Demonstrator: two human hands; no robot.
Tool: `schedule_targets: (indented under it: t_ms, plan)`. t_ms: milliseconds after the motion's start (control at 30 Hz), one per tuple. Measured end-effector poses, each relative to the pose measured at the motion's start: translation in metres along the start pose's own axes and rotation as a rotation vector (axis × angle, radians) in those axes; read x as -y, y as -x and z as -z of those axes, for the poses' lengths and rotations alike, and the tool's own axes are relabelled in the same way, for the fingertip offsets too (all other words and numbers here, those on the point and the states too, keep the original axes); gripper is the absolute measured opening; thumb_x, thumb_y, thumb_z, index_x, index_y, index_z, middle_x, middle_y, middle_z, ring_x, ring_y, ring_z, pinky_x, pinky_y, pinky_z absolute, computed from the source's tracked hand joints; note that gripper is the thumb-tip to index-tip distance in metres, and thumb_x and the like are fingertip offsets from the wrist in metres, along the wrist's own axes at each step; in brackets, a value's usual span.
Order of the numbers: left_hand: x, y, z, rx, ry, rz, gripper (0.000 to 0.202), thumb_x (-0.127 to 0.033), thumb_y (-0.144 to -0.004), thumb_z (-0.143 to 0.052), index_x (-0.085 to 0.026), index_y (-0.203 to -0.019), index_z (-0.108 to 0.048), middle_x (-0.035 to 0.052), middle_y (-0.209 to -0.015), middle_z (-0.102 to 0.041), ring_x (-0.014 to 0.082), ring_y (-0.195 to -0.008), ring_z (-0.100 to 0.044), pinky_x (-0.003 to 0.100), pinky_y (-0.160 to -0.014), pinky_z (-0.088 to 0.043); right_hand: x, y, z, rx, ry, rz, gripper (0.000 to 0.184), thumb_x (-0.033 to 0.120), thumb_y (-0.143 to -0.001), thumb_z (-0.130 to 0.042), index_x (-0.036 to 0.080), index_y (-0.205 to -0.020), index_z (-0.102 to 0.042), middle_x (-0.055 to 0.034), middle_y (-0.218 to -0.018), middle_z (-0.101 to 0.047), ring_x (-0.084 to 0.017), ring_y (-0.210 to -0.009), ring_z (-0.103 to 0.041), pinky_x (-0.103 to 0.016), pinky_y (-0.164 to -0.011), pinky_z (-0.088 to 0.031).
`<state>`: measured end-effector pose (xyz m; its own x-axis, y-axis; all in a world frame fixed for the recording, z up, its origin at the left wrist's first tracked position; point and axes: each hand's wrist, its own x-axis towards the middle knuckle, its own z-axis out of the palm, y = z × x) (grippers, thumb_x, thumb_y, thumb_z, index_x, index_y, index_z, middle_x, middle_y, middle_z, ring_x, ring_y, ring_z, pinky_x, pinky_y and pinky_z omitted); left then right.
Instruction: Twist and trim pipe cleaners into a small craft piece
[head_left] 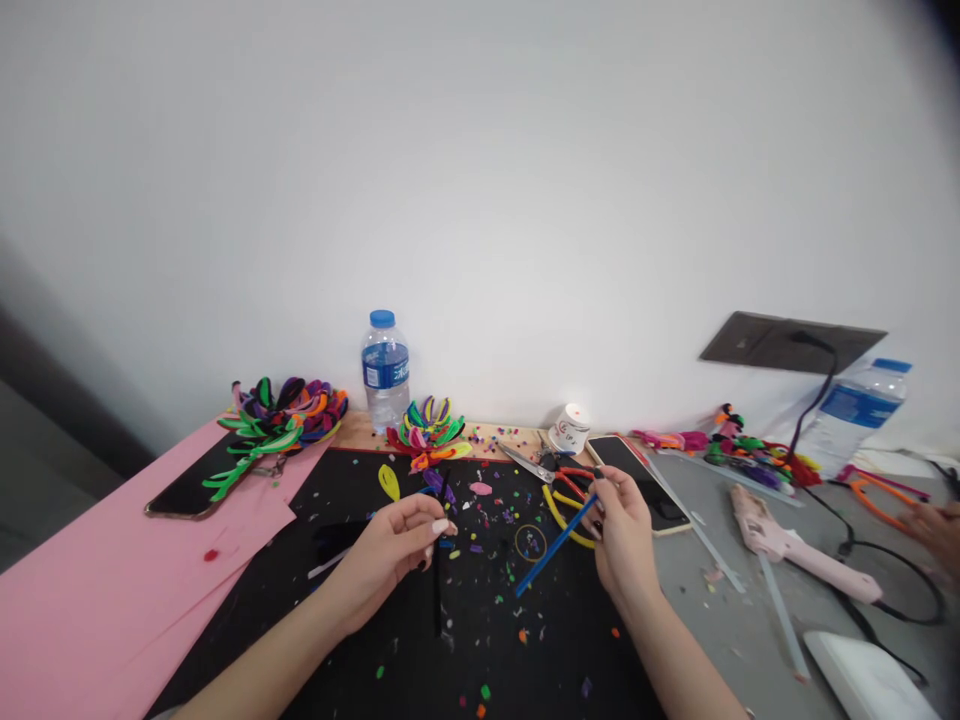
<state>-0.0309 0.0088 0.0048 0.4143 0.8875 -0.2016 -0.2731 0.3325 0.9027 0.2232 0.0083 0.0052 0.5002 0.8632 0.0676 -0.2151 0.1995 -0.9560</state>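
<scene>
My left hand (401, 545) has its thumb and fingers closed on a thin black pipe cleaner (437, 600), which hangs down and is hard to make out against the black mat (360, 640). In my right hand (622, 530), a blue pipe cleaner (551, 555) is pinched near its upper end and slants down to the left. The two hands are apart above the mat. Just beyond my right hand lie scissors (527, 464) and a tool with yellow handles (564, 520), partly covered by the fingers. A yellow loop (388, 482) and a pink piece (481, 489) lie behind my left hand.
Small scraps cover the mat. Behind stand a water bottle (386, 375), colourful looped bundles (289, 415) and a paper cup (570, 430). Phones (191, 485) lie either side. At right are a pink glue gun (802, 555), its cord, glue sticks and another person's hand (934, 530).
</scene>
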Motion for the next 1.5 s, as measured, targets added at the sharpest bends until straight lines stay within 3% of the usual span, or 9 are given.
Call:
schedule_targets:
  t_ms: [167,233,333,400,467,667,900,1100,1500]
  plan:
    - [0.003,0.001,-0.002,0.072,0.097,0.073,0.022,-0.023,-0.074,-0.066,-0.017,-0.086,-0.049,0.0005,-0.079,-0.062,0.0052,-0.06,-0.051,0.016,-0.058,-0.04,-0.001,-0.004,0.002,-0.05,0.393,0.23,0.03,0.03,-0.073,-0.06,0.022,-0.097,-0.043,0.008,-0.061,-0.036,-0.008,-0.05,-0.036,-0.019,-0.045,-0.031]
    - [0.005,0.0,-0.003,0.082,0.123,0.076,0.022,-0.024,-0.076,-0.063,-0.018,-0.091,-0.049,0.0006,-0.079,-0.061,0.006,-0.064,-0.054,0.017,-0.061,-0.043,0.001,0.001,-0.002,0.034,0.537,0.318,0.025,0.024,-0.074,-0.058,0.021,-0.095,-0.046,0.0075,-0.061,-0.034,-0.009,-0.053,-0.037,-0.02,-0.05,-0.032]
    - [0.008,-0.001,-0.006,0.069,0.179,0.078,0.019,-0.026,-0.079,-0.059,-0.018,-0.093,-0.049,-0.0001,-0.077,-0.061,0.0057,-0.063,-0.054,0.017,-0.062,-0.044,0.001,0.021,-0.012,0.439,0.627,0.265,0.02,0.016,-0.073,-0.056,0.02,-0.092,-0.052,0.0066,-0.06,-0.039,-0.009,-0.05,-0.036,-0.021,-0.048,-0.03]
    - [0.01,-0.001,-0.008,0.052,0.205,0.079,0.017,-0.027,-0.08,-0.058,-0.018,-0.092,-0.05,0.0,-0.078,-0.06,0.0053,-0.063,-0.054,0.017,-0.062,-0.044,-0.002,0.038,-0.022,0.741,0.576,0.135,0.034,0.01,-0.066,-0.061,0.021,-0.097,-0.054,0.0047,-0.068,-0.051,-0.007,-0.05,-0.039,-0.02,-0.047,-0.03]
    - [0.011,-0.001,-0.011,0.042,0.207,0.07,0.016,-0.028,-0.08,-0.058,-0.016,-0.088,-0.051,0.0004,-0.078,-0.06,0.0052,-0.063,-0.054,0.016,-0.061,-0.044,-0.007,0.053,-0.03,0.886,0.447,-0.002,0.043,0.008,-0.06,-0.065,0.021,-0.099,-0.054,0.0035,-0.073,-0.057,-0.007,-0.051,-0.043,-0.018,-0.045,-0.03]
    - [0.014,0.001,-0.017,0.058,0.143,0.065,0.022,-0.028,-0.078,-0.059,-0.015,-0.069,-0.044,0.001,-0.07,-0.061,0.0066,-0.057,-0.054,0.017,-0.055,-0.042,-0.013,0.067,-0.038,0.772,0.122,-0.285,0.008,0.013,-0.067,-0.061,0.016,-0.074,-0.058,0.0041,-0.057,-0.056,-0.006,-0.044,-0.046,-0.016,-0.04,-0.034]
    - [0.015,0.001,-0.019,0.022,-0.041,0.058,0.025,-0.034,-0.073,-0.063,-0.014,-0.067,-0.048,0.0006,-0.066,-0.061,0.0081,-0.054,-0.055,0.018,-0.053,-0.043,-0.013,0.064,-0.038,0.701,0.072,-0.323,0.018,0.031,-0.077,-0.058,0.013,-0.075,-0.054,0.001,-0.057,-0.059,-0.005,-0.036,-0.044,-0.015,-0.033,-0.034]
    - [0.022,-0.001,-0.019,0.129,-0.36,0.017,0.038,-0.048,-0.076,-0.052,-0.013,-0.062,-0.052,0.0007,-0.054,-0.056,0.0108,-0.046,-0.053,0.02,-0.045,-0.04,-0.015,0.06,-0.039,0.629,0.091,-0.41,0.023,0.036,-0.074,-0.06,0.016,-0.075,-0.05,0.0041,-0.051,-0.057,-0.006,-0.033,-0.044,-0.017,-0.031,-0.038]
    - [0.018,0.009,-0.024,0.28,-0.776,-0.059,0.033,-0.031,-0.083,-0.042,-0.015,-0.055,-0.049,-0.004,-0.048,-0.045,0.0078,-0.043,-0.04,0.019,-0.045,-0.03,-0.019,0.061,-0.036,0.698,0.239,-0.399,0.029,0.038,-0.075,-0.055,0.016,-0.058,-0.045,0.0051,-0.043,-0.054,-0.004,-0.025,-0.039,-0.013,-0.024,-0.026]
